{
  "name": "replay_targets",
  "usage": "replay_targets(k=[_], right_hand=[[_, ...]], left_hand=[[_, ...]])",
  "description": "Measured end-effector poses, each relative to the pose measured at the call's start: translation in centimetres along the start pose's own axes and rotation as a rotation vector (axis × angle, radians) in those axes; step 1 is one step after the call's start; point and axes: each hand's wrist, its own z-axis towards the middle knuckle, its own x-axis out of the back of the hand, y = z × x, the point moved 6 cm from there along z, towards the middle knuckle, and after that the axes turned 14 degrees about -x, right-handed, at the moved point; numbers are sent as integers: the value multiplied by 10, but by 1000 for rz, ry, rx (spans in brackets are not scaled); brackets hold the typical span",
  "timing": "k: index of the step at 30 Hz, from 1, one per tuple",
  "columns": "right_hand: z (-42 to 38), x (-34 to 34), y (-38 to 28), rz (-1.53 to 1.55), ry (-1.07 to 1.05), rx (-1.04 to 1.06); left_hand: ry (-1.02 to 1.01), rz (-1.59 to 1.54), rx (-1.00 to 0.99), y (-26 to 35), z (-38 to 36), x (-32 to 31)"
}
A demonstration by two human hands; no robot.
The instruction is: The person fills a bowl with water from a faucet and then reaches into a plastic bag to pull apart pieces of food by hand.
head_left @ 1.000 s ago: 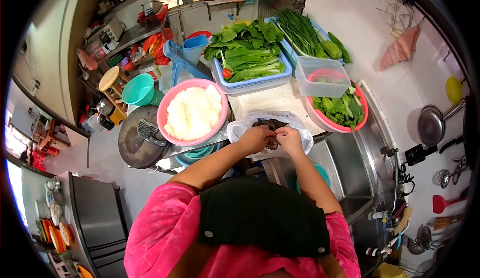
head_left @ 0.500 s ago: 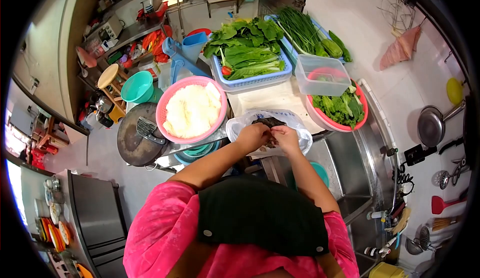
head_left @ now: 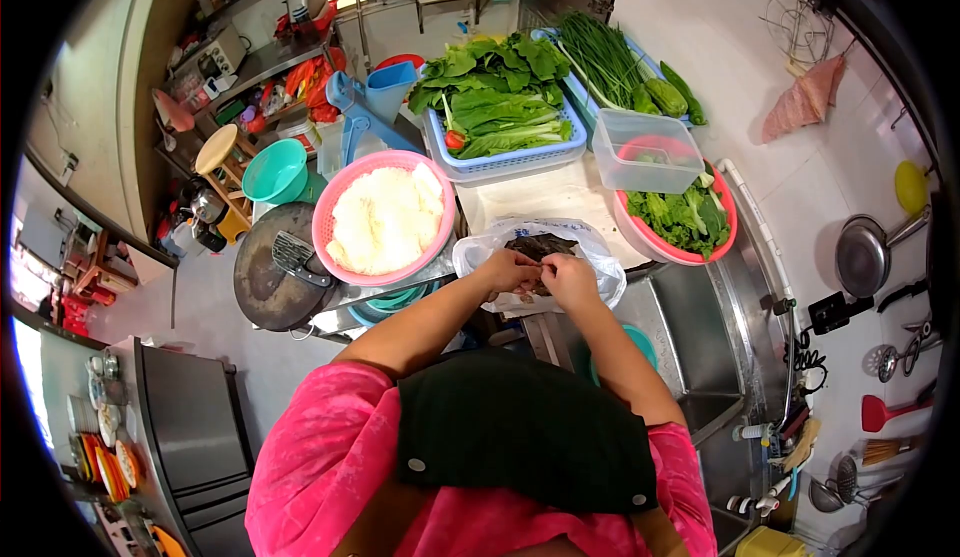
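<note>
My left hand (head_left: 508, 271) and my right hand (head_left: 570, 279) meet over a white plastic bag (head_left: 600, 247) at the counter's front edge. Both have their fingers bent and pinched together at the tips, almost touching. What they pinch is small and covered by the fingers, so I cannot tell its kind. Inside the bag, just beyond my fingertips, lies a dark brown, leaf-like clump (head_left: 540, 245). To the left of the bag stands a pink basket (head_left: 318, 225) heaped with a pale, shredded or grainy food (head_left: 385, 219).
Blue baskets (head_left: 510, 165) of leafy greens and chives stand behind. At right, a clear plastic box (head_left: 648, 152) rests on a red basin (head_left: 640, 237) of greens, beside the steel sink (head_left: 690, 327). A cleaver (head_left: 300, 260) lies on a round chopping board (head_left: 270, 292) at left.
My hands have shifted slightly, the right one turning inward and lower, the fingertips closer together. More of the dark clump shows in the bag.
</note>
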Motion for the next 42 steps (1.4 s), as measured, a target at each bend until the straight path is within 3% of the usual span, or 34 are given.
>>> replay_targets(k=[3, 5, 6, 8, 11, 14, 16, 22, 26, 28, 34, 40, 42], right_hand=[[1, 2, -3, -163, -100, -86], [1, -1, -1, -235, -162, -121], [1, -4, 1, -248, -173, -128], [1, -6, 2, -262, -183, -134], [0, -9, 6, -247, -194, -155], [2, -11, 17, 6, -202, -168], [3, -17, 26, 313, -325, -258], [2, -21, 28, 238, -198, -227], [1, -32, 38, 301, -226, -222], [-1, -43, 44, 598, -398, -386], [-5, -39, 44, 766, -549, -636], [-4, -39, 48, 920, -289, -741], [-4, -38, 48, 907, -270, -741]], left_hand=[[36, 158, -120, 6, 3, 4], [-56, 602, -305, 23, 3, 0], [-55, 601, -306, 27, 1, -2], [-17, 867, -503, 47, -8, -8], [-13, 924, -551, 52, -11, -11], [-6, 952, -646, 52, -10, -9], [-13, 925, -656, 54, -11, -8], [-14, 924, -703, 56, -11, -9], [-58, 950, -682, 58, -14, -10], [-57, 952, -683, 58, -14, -8], [-95, 832, -677, 61, -14, -6], [69, 803, -675, 48, -11, -1], [118, 721, -553, 42, -9, 3]])
